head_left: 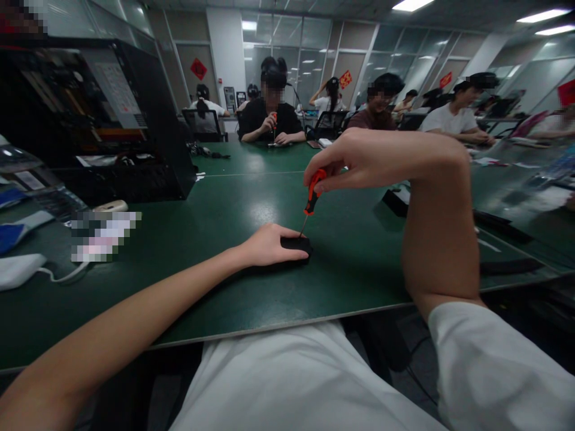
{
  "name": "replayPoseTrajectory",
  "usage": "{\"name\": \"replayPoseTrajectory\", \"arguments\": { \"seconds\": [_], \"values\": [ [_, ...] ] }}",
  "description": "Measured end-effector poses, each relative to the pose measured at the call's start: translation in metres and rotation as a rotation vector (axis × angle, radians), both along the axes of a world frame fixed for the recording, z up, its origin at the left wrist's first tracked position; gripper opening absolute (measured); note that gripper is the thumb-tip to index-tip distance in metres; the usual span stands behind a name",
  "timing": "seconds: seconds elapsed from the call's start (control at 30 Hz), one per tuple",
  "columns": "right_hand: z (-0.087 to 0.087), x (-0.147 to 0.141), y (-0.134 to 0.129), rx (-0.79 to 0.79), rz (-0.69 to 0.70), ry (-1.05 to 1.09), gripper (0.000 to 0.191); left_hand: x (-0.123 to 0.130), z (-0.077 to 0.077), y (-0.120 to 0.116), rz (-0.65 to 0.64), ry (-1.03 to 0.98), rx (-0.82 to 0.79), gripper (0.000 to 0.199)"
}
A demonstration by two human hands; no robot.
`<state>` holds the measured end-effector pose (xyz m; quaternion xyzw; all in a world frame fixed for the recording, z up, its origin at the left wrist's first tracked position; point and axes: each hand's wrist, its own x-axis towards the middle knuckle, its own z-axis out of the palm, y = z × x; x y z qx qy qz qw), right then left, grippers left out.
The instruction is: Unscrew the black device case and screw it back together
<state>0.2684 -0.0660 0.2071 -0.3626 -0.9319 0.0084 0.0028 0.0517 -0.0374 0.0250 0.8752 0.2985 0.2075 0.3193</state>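
On the green table a small flat black object [298, 245] lies in front of me; its kind I cannot make out. My left hand [272, 244] grips it from the left, thumb along the near side and fingers along the far side. Above it, my right hand [335, 161] holds a red and black screwdriver [311, 194] by its handle, wrist bent high. The screwdriver's thin shaft points down, slightly tilted, and its tip meets the top of the black object near the left fingers. The exact contact spot is too small to see.
An opened computer case [153, 120] stands at the left. Nearer are a clear plastic package [49, 191], a white device with a cable [20, 270] and a pixelated item [105, 236]. Black pieces [503, 226] lie right. Across the green table [233, 206], a person [272, 111] holds another screwdriver.
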Motion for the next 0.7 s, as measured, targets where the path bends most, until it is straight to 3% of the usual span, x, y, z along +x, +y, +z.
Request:
{"name": "replayPoseTrajectory", "arguments": {
  "seconds": [0.37,0.5,0.7],
  "values": [
    [-0.0068,0.0019,0.0058,-0.009,0.070,0.029,0.037,0.0000,0.0010,0.0002,-0.022,0.000,0.012,0.047],
    [-0.0075,-0.0001,0.0065,0.004,0.093,0.041,0.030,-0.0001,0.0017,-0.0006,-0.005,0.006,0.003,0.047],
    [-0.0083,0.0006,0.0085,0.014,0.047,0.015,0.032,0.0008,0.0005,-0.0007,-0.015,-0.003,0.017,0.046]
  ]
}}
